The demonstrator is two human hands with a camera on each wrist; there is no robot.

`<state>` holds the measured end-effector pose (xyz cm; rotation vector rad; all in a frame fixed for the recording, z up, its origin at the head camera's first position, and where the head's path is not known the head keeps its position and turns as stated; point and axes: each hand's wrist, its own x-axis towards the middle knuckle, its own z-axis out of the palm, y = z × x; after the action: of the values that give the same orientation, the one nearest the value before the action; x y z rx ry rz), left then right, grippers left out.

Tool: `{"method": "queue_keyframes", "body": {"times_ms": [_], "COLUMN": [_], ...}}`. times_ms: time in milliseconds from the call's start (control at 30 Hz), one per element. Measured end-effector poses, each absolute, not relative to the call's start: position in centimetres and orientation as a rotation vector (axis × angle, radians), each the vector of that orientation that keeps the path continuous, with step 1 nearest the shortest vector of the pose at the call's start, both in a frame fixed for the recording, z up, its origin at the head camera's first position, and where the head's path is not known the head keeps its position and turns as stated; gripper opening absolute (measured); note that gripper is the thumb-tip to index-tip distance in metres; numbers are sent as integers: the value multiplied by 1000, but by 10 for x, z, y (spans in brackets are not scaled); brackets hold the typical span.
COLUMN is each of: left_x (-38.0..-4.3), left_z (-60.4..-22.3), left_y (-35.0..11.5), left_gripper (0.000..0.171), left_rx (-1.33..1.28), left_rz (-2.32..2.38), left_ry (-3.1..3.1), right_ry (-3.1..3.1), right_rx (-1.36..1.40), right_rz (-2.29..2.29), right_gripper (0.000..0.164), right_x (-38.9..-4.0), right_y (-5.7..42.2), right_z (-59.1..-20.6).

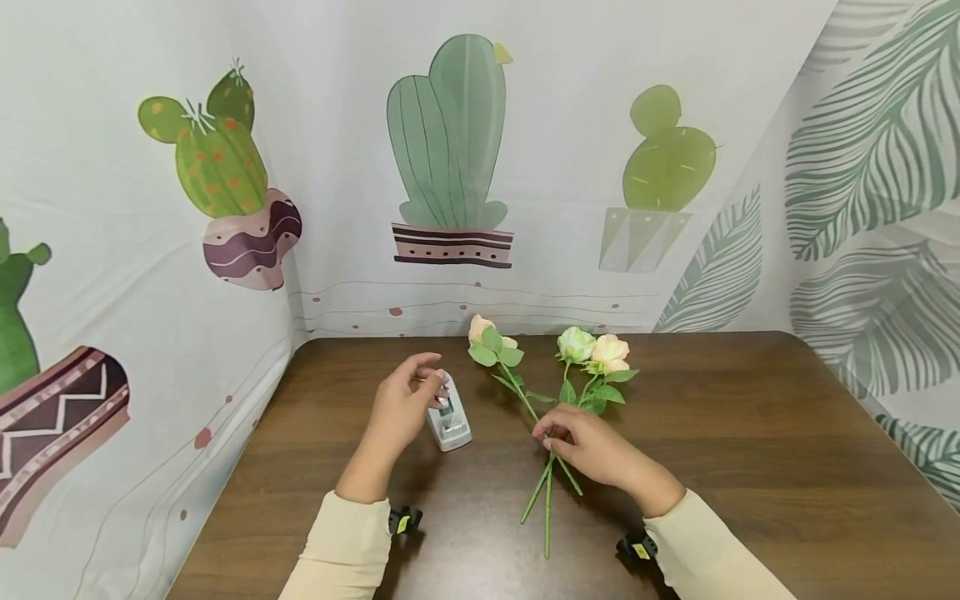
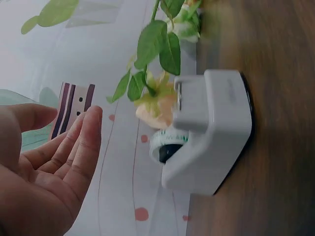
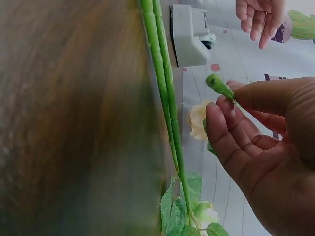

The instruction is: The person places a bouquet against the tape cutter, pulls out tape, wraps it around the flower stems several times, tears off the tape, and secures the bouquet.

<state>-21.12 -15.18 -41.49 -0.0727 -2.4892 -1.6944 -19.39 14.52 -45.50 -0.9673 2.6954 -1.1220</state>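
Note:
My left hand (image 1: 401, 408) hovers beside and over a white tape dispenser (image 1: 455, 435), its fingers loosely bent and holding nothing. The left wrist view shows the dispenser's side and its roll of tape (image 2: 168, 140). With thumb and fingertips, my right hand (image 1: 596, 446) pinches the green stem (image 3: 221, 87) of an artificial rose with a peach bloom (image 1: 480, 329), which leans up to the left. Under that hand, the stems (image 3: 165, 83) of two more roses lie on the table, one with a pale green bloom (image 1: 576, 343) and one with a peach bloom (image 1: 611, 353).
The dark brown wooden table (image 1: 750, 417) has rounded far corners. Behind it and along the left side hangs a white cloth (image 1: 562, 167) printed with cacti and leaves. Black wrist cameras sit at both cuffs.

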Motion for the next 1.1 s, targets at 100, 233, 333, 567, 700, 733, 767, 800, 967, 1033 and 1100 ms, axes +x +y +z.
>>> {"method": "queue_keyframes", "body": {"times_ms": [100, 233, 333, 567, 700, 733, 767, 800, 967, 1033, 1100], "left_x": [-211, -210, -208, -201, -198, -198, -197, -196, -194, -194, -195], "left_z": [-416, -419, -421, -421, -424, -425, -425, -425, -426, -426, -428], "left_y": [-148, -141, -136, -124, -117, -115, -114, -112, -106, -104, -104], "left_gripper": [33, 30, 29, 30, 29, 27, 26, 25, 22, 23, 25], "left_rx": [-78, -100, -128, -177, -212, -222, -234, -243, -270, -283, -300], "left_rz": [-1754, -1760, -1757, -1718, -1675, -1686, -1700, -1719, -1813, -1825, -1827], "left_ry": [-2472, -2478, -2494, -2523, -2549, -2549, -2548, -2546, -2559, -2575, -2587], "right_ry": [2696, 2687, 2680, 2693, 2706, 2711, 2716, 2722, 2733, 2721, 2705], "right_rx": [-966, -972, -974, -1017, -1067, -1076, -1085, -1092, -1114, -1113, -1118], "right_rz": [-1128, -1155, -1175, -1202, -1222, -1226, -1228, -1228, -1218, -1219, -1220], "right_gripper": [14, 14, 14, 15, 17, 18, 18, 18, 19, 19, 19], "right_x": [-193, -192, -191, -187, -183, -181, -180, -179, -175, -173, -171], "right_y": [145, 144, 144, 141, 137, 137, 136, 135, 132, 130, 129], "right_z": [-454, -451, -449, -445, -442, -441, -440, -439, -434, -432, -431]}}
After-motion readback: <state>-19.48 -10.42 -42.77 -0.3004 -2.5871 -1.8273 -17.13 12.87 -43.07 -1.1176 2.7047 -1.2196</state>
